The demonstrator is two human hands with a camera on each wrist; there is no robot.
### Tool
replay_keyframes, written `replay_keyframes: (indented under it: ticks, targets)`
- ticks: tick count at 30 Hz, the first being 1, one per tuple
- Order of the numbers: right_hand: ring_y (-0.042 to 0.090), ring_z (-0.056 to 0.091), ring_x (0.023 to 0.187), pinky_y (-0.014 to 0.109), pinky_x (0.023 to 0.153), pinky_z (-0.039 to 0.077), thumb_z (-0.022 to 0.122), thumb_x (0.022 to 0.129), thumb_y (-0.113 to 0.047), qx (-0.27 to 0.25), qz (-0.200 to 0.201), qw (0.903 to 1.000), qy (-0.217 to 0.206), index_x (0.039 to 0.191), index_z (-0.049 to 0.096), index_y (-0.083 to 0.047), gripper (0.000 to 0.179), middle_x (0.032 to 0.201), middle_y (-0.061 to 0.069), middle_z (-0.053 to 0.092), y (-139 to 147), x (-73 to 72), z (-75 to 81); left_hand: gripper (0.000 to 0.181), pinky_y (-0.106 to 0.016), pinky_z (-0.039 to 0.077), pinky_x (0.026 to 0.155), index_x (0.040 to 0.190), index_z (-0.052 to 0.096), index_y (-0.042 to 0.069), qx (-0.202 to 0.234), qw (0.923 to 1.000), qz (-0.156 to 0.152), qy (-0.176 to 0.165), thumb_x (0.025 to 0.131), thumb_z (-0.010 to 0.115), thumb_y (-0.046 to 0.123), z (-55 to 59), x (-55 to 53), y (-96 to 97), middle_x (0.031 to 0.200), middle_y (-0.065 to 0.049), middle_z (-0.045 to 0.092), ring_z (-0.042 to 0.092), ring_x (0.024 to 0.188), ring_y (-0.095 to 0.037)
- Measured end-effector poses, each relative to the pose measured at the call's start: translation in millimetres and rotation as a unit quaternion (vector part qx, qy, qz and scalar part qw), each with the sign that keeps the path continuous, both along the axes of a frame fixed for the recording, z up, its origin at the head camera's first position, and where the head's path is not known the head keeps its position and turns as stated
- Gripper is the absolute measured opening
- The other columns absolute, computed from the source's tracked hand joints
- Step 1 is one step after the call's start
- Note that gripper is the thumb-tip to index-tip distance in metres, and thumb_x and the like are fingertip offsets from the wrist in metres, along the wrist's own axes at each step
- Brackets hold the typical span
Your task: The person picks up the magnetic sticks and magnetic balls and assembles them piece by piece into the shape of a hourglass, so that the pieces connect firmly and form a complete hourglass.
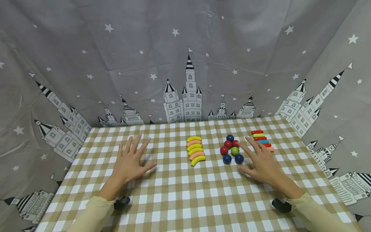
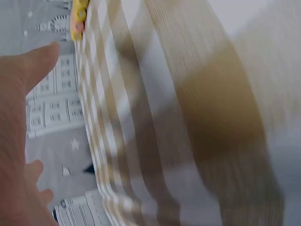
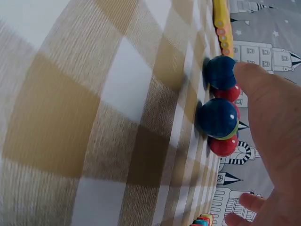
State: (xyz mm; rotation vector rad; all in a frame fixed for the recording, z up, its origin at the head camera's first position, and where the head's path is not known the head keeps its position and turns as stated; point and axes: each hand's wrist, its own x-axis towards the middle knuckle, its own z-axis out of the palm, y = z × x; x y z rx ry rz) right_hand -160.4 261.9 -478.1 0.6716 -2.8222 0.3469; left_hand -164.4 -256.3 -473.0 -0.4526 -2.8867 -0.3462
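My left hand [image 1: 130, 162] is held over the left part of the checked cloth, fingers spread and nothing in it. On the right, my right hand [image 1: 265, 164] reaches beside a cluster of small balls with its fingers extended, holding nothing. The cluster has a green ball [image 1: 235, 151], red balls such as this red ball [image 1: 224, 150], and blue balls including one blue ball [image 1: 227, 159]. In the right wrist view the thumb overlaps a dark blue ball [image 3: 221, 72]; whether it touches cannot be told. Curved yellow and orange banana-like pieces [image 1: 195, 147] lie in a column between the hands.
Short coloured sticks [image 1: 262, 141] in red, green, blue and orange lie stacked in a row behind the right hand, which partly hides them. A brown-and-white checked tablecloth [image 1: 174, 193] covers the table. Grey curtain [image 1: 139, 64] with castles and stars encloses the back and sides.
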Motion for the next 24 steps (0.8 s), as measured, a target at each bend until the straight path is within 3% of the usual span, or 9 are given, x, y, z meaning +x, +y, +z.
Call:
replay_keyframes:
  ticks: [4, 7, 11, 13, 18, 24]
  targets:
    - [0.05, 0.044, 0.128, 0.073, 0.1, 0.036, 0.083, 0.083, -0.047, -0.038, 0.01, 0.9991, -0.017, 0.157, 0.042, -0.025, 0.088, 0.162, 0.017, 0.031, -4.0, 0.0, 0.6, 0.098, -0.071, 0.014, 0.115, 0.161, 0.035, 0.026, 0.034, 0.9985, -0.036, 0.024, 0.081, 0.075, 0.066, 2.1, -1.3, 20.4, 0.166, -0.017, 0.029, 0.025, 0.149, -0.047]
    - [0.047, 0.046, 0.128, 0.071, 0.1, 0.037, 0.087, 0.081, -0.039, -0.078, 0.033, 0.9964, -0.007, 0.153, 0.048, -0.022, 0.083, 0.157, 0.018, 0.039, -9.7, 0.9, 0.0, 0.096, -0.07, 0.026, 0.109, 0.158, 0.042, 0.023, 0.067, 0.9949, -0.059, 0.047, 0.078, 0.081, 0.059, 1.5, 0.9, 36.1, 0.158, -0.019, 0.04, 0.037, 0.142, -0.046]
    - [0.043, 0.051, 0.131, 0.066, 0.101, 0.043, 0.089, 0.081, -0.025, -0.138, 0.076, 0.9876, -0.001, 0.147, 0.055, -0.015, 0.076, 0.151, 0.02, 0.048, -21.0, 2.1, -0.4, 0.088, -0.064, 0.037, 0.1, 0.149, 0.053, 0.014, 0.137, 0.9841, -0.094, 0.062, 0.075, 0.089, 0.045, -1.4, 4.0, 61.4, 0.144, -0.019, 0.055, 0.052, 0.128, -0.042]
    - [0.038, 0.059, 0.121, 0.059, 0.094, 0.051, 0.089, 0.081, -0.02, -0.155, 0.084, 0.9843, -0.003, 0.145, 0.057, -0.013, 0.072, 0.148, 0.019, 0.051, -26.3, 2.7, 0.0, 0.082, -0.06, 0.041, 0.097, 0.142, 0.059, 0.012, 0.169, 0.9778, -0.103, 0.067, 0.073, 0.092, 0.039, -3.6, 4.9, 75.5, 0.135, -0.016, 0.062, 0.057, 0.12, -0.039]
    - [0.022, 0.062, 0.089, 0.038, 0.073, 0.053, 0.089, 0.081, -0.014, -0.162, 0.061, 0.9849, -0.009, 0.141, 0.061, -0.016, 0.066, 0.144, 0.015, 0.055, -36.2, 4.9, 3.3, 0.065, -0.05, 0.045, 0.087, 0.129, 0.069, 0.01, 0.23, 0.9677, -0.095, 0.041, 0.073, 0.094, 0.032, -10.3, 7.3, 112.3, 0.116, -0.012, 0.07, 0.064, 0.104, -0.033]
    - [0.015, 0.057, 0.078, 0.028, 0.068, 0.05, 0.087, 0.083, -0.009, -0.151, 0.043, 0.9869, -0.036, 0.138, 0.064, -0.013, 0.06, 0.142, 0.013, 0.055, -39.2, 7.6, 0.2, 0.054, -0.044, 0.043, 0.079, 0.121, 0.073, 0.009, 0.263, 0.9618, -0.076, 0.008, 0.075, 0.093, 0.027, -20.1, 8.9, 142.0, 0.1, -0.01, 0.073, 0.064, 0.09, -0.031]
